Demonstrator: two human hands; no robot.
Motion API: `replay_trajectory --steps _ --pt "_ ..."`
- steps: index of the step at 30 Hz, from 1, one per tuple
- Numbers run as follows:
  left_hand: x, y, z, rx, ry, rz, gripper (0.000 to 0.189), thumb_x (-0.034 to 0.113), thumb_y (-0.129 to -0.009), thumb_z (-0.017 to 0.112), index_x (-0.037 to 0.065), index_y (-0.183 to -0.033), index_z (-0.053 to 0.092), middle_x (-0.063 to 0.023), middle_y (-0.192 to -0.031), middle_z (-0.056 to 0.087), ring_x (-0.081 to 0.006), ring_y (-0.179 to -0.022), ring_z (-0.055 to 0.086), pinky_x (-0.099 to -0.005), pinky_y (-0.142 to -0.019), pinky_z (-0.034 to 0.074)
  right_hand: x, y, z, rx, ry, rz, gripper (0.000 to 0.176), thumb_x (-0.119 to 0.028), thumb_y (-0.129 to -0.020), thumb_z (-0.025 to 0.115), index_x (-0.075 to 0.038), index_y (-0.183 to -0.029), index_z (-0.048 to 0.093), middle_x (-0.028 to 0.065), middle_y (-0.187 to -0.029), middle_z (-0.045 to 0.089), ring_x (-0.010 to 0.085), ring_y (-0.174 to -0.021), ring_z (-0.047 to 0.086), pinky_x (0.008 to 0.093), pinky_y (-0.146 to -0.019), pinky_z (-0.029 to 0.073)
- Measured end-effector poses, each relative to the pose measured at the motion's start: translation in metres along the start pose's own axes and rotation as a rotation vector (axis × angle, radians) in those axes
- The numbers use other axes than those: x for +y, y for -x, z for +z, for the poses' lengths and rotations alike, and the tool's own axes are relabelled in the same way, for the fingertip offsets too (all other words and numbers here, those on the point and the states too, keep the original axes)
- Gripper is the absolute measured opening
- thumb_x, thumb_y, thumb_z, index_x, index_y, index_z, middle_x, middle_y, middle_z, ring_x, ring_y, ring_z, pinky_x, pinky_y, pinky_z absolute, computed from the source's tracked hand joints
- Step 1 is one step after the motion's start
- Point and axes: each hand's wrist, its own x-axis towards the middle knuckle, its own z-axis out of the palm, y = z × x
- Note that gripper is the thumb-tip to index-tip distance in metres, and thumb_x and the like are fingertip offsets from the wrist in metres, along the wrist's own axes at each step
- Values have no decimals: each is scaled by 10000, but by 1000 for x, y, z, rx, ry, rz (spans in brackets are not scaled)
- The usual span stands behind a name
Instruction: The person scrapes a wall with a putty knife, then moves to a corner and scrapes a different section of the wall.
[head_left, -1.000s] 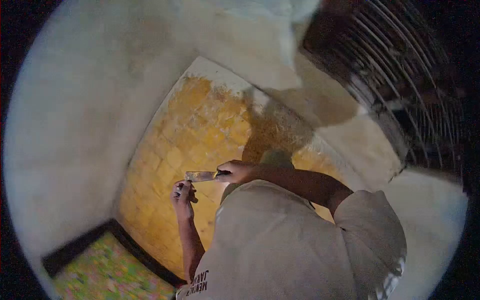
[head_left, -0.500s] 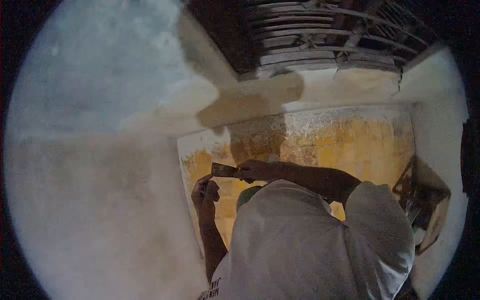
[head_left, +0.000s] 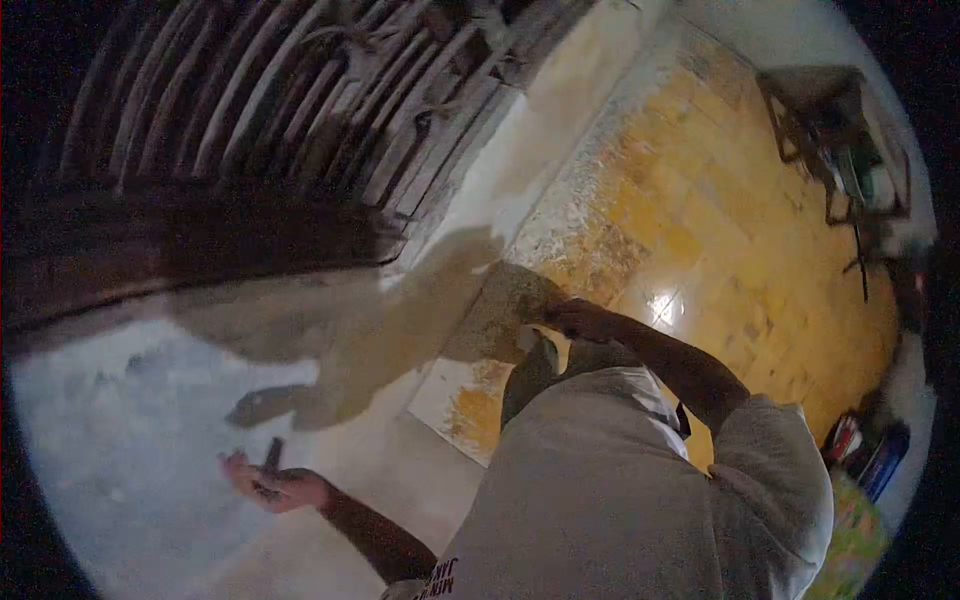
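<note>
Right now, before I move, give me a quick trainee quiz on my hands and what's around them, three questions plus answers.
1. Multiple choice. What does the left hand hold?
A. A white cup
B. A dark object
C. A red cloth
2. True or false: the shirt is bright red.
3. Fill in: of the two hands, the ___ one is nearer the yellow tiles.

Key:
1. B; exactly what it is can't be made out.
2. False; it is pale, with dark lettering.
3. Right; the right hand is close by them, while the left is out over a pale surface.
</note>
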Motion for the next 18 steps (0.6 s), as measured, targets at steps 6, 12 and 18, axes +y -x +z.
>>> replay_trajectory --steps 6,12,18 --pt "-32 -62 55 -26 -404 551 390 306 -891 497 7 -1140 524 -218 -1309 362 -348 -1190 380 -494 -928 338 69 12 -19 415 256 142 448 -422 -880 455 -120 -1202 530 92 -889 631 211 -802 576 312 -732 443" --pt "-61 -73 68 -34 -722 662 482 360 -840 573 120 -1249 483 -167 -1446 124 -375 -1309 171 -495 -1053 92 70 -6 3 616 266 469 573 -571 -853 388 -85 -1082 587 134 -868 625 249 -818 585 342 -751 438" --pt "-57 -75 115 424 -743 1011 382 382 -857 530 92 -1105 547 -128 -1240 449 -266 -1174 408 -423 -888 352 133 -80 -26 1141 -46 -56 631 -624 -794 461 -41 -561 521 37 -493 442 173 -460 414 359 -495 360"
